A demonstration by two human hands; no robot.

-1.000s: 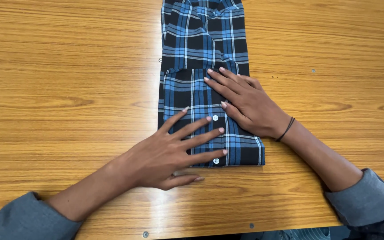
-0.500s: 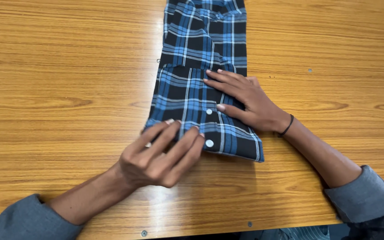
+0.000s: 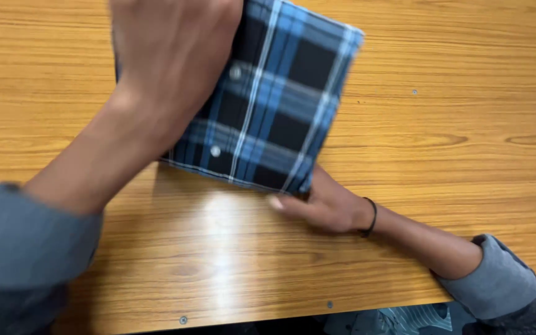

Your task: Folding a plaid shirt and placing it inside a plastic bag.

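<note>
A: Left hand (image 3: 175,56)?

B: Raised close to the camera, blurred, back of it facing up. Laid over the upper left part of the folded plaid shirt (image 3: 274,105), covering that corner. Fingers out of sight past the top edge, so cannot tell whether the grip is spread or closed on the cloth.

A: And the shirt itself?

B: Blue, black and white check, folded into a rough rectangle, tilted, lifted off the wooden counter (image 3: 454,155) at its near edge. Two small white buttons showing on the left half. Far right corner pointing up toward the top of the view.

A: Right hand (image 3: 330,208)?

B: Low on the counter, just below the shirt's near right corner. Fingers tucked under that corner, hidden by the fabric; thumb stretched out leftward along the wood. Grip half hidden, apparently cupping the cloth from beneath, touching it. Black band (image 3: 372,217) round the wrist, grey sleeve (image 3: 497,279) further back.

A: Shirt relative to both?

B: Between them: under the left, above the right.

A: Anything else?

B: Small screws near the counter's front edge, glare patch in the middle of the wood.
</note>
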